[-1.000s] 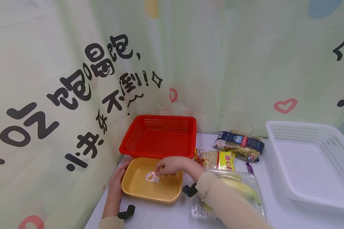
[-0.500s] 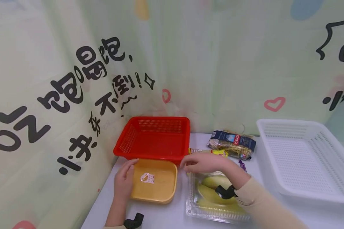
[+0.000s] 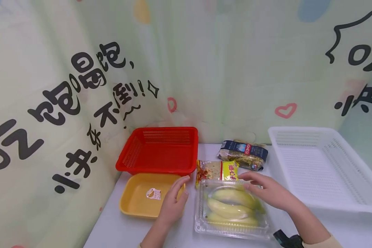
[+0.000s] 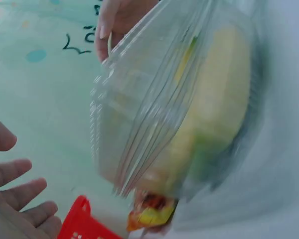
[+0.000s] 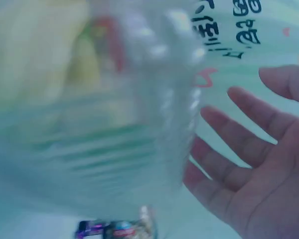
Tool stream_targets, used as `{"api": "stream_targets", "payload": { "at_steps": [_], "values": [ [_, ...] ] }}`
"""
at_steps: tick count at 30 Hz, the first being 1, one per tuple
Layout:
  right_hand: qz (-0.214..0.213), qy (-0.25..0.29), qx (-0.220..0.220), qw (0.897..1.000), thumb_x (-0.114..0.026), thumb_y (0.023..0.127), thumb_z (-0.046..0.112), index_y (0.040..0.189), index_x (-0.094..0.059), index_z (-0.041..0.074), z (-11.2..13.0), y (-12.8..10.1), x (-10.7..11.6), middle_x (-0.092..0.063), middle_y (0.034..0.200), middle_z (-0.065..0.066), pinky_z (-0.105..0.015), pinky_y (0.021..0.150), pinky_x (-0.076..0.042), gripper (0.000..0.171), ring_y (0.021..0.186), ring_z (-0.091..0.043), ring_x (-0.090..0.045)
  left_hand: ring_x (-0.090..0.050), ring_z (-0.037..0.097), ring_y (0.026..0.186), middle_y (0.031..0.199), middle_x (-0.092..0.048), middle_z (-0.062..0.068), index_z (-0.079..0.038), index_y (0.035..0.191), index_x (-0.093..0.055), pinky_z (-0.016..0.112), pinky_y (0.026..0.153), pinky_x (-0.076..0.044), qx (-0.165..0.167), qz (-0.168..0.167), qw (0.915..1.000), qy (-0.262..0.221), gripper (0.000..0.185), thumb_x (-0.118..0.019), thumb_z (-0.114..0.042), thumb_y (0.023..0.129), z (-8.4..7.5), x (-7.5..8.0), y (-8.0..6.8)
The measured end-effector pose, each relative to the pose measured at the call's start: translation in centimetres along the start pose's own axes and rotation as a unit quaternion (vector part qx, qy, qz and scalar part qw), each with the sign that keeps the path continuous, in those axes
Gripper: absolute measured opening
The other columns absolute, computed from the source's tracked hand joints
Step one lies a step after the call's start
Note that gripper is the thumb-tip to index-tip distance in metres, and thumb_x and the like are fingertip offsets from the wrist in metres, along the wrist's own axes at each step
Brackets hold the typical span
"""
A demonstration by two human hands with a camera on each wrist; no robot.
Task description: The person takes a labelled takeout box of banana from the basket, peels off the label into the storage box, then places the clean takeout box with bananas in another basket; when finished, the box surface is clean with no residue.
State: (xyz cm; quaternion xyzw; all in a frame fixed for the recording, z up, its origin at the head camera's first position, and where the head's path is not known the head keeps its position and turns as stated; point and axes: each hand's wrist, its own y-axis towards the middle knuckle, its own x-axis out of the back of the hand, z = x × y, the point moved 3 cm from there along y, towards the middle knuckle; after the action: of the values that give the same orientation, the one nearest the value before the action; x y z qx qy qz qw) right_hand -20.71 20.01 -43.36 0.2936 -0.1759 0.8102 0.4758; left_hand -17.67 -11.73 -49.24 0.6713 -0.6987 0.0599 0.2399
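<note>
A clear plastic clamshell box (image 3: 199, 215) lies on the white table with several long yellow-green fruits, which look like bananas (image 3: 227, 208), inside. To its left, my left hand (image 3: 173, 203) hovers over the right edge of a yellow tray (image 3: 133, 203) that bears a banana sticker. Its fingers are straight and spread in the left wrist view. My right hand (image 3: 266, 191) is over the box's upper right corner, fingers extended and holding nothing. In the right wrist view, the blurred box wall (image 5: 169, 129) stands close to the fingertips; whether they touch it is unclear.
Behind the yellow tray stands a red basket (image 3: 161, 155). A yellow-labelled food packet (image 3: 217, 170) lies behind the box, and a dark AGNESI pasta bag (image 3: 243, 153) sits further back. A large white basket (image 3: 328, 168) occupies the right side, before a printed curtain (image 3: 229, 69).
My right hand has gone from the yellow tray to the right side of the clamshell box. My left hand has left the tray's left side and moved right toward the box.
</note>
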Motion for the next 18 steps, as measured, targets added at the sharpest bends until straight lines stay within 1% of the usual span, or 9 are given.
{"api": "stream_targets", "payload": {
  "at_steps": [4, 6, 8, 10, 11, 13, 15, 16, 18],
  "values": [
    [-0.048, 0.034, -0.055, 0.997, -0.051, 0.103, 0.032, 0.139, -0.053, 0.012, -2.0, -1.1, -0.1, -0.055, 0.14, -0.016, -0.052, 0.097, -0.051, 0.041, 0.128, -0.042, -0.052, -0.038, 0.024, 0.145, 0.152, -0.046, -0.005, -0.021, 0.144, -0.05, 0.054, 0.117, -0.031, 0.027, 0.009, 0.9991, -0.032, 0.047, -0.055, -0.013, 0.098, -0.2, -1.5, -0.2],
    [-0.076, 0.051, -0.073, 0.993, -0.05, 0.103, 0.033, 0.141, -0.05, 0.011, -3.0, -1.5, -0.5, -0.053, 0.143, -0.017, -0.05, 0.1, -0.05, 0.044, 0.131, -0.043, -0.049, -0.034, 0.026, 0.147, 0.155, -0.041, -0.004, -0.021, 0.147, -0.047, 0.056, 0.118, -0.029, 0.038, 0.012, 0.9982, -0.046, 0.05, -0.055, -0.014, 0.098, -0.1, -2.3, -0.3],
    [-0.1, 0.065, -0.092, 0.989, -0.049, 0.103, 0.036, 0.144, -0.047, 0.012, -4.1, -1.9, -1.0, -0.05, 0.146, -0.019, -0.042, 0.1, -0.051, 0.048, 0.132, -0.044, -0.048, -0.031, 0.027, 0.148, 0.158, -0.037, -0.002, -0.021, 0.149, -0.043, 0.055, 0.119, -0.027, 0.046, 0.016, 0.9967, -0.064, 0.053, -0.054, -0.014, 0.098, 0.0, -3.1, -0.4],
    [-0.113, 0.087, -0.098, 0.985, -0.047, 0.104, 0.035, 0.148, -0.041, 0.009, -5.0, -2.4, -1.7, -0.044, 0.15, -0.023, -0.04, 0.1, -0.05, 0.051, 0.134, -0.046, -0.045, -0.026, 0.027, 0.15, 0.161, -0.032, -0.001, -0.022, 0.152, -0.039, 0.052, 0.12, -0.025, 0.057, 0.023, 0.9946, -0.083, 0.056, -0.053, -0.013, 0.098, 0.3, -3.9, -0.5],
    [-0.118, 0.095, -0.102, 0.983, -0.046, 0.105, 0.035, 0.15, -0.038, 0.008, -5.4, -2.6, -2.0, -0.04, 0.152, -0.024, -0.041, 0.101, -0.049, 0.053, 0.136, -0.047, -0.042, -0.025, 0.027, 0.151, 0.161, -0.031, 0.001, -0.02, 0.153, -0.037, 0.051, 0.12, -0.024, 0.059, 0.026, 0.9935, -0.094, 0.057, -0.053, -0.012, 0.098, 0.5, -4.3, -0.5],
    [-0.121, 0.117, -0.117, 0.979, -0.045, 0.105, 0.036, 0.153, -0.03, 0.008, -6.0, -2.9, -2.7, -0.031, 0.157, -0.026, -0.048, 0.107, -0.044, 0.058, 0.14, -0.049, -0.034, -0.021, 0.029, 0.152, 0.163, -0.028, 0.004, -0.018, 0.155, -0.033, 0.048, 0.121, -0.021, 0.073, 0.035, 0.9894, -0.121, 0.059, -0.051, -0.012, 0.099, 0.8, -5.1, -0.6],
    [-0.124, 0.143, -0.121, 0.974, -0.043, 0.106, 0.035, 0.156, -0.023, 0.007, -6.3, -3.2, -3.3, -0.022, 0.16, -0.027, -0.06, 0.111, -0.034, 0.061, 0.143, -0.052, -0.026, -0.018, 0.031, 0.153, 0.164, -0.024, 0.006, -0.016, 0.157, -0.028, 0.049, 0.121, -0.019, 0.088, 0.045, 0.985, -0.141, 0.061, -0.05, -0.015, 0.1, 1.1, -5.7, -0.6],
    [-0.125, 0.154, -0.124, 0.972, -0.041, 0.106, 0.036, 0.157, -0.02, 0.007, -6.4, -3.3, -3.6, -0.018, 0.161, -0.027, -0.064, 0.112, -0.029, 0.062, 0.144, -0.052, -0.022, -0.016, 0.031, 0.153, 0.165, -0.022, 0.007, -0.016, 0.157, -0.025, 0.05, 0.122, -0.018, 0.097, 0.048, 0.9826, -0.151, 0.062, -0.05, -0.017, 0.101, 1.3, -5.9, -0.7],
    [-0.129, 0.174, -0.132, 0.967, -0.04, 0.106, 0.037, 0.158, -0.016, 0.008, -6.6, -3.3, -4.2, -0.013, 0.162, -0.027, -0.068, 0.112, -0.023, 0.064, 0.144, -0.054, -0.018, -0.013, 0.032, 0.154, 0.166, -0.018, 0.006, -0.02, 0.159, -0.021, 0.053, 0.122, -0.015, 0.117, 0.056, 0.9777, -0.165, 0.063, -0.048, -0.023, 0.102, 1.7, -6.3, -0.8]
  ]
}}
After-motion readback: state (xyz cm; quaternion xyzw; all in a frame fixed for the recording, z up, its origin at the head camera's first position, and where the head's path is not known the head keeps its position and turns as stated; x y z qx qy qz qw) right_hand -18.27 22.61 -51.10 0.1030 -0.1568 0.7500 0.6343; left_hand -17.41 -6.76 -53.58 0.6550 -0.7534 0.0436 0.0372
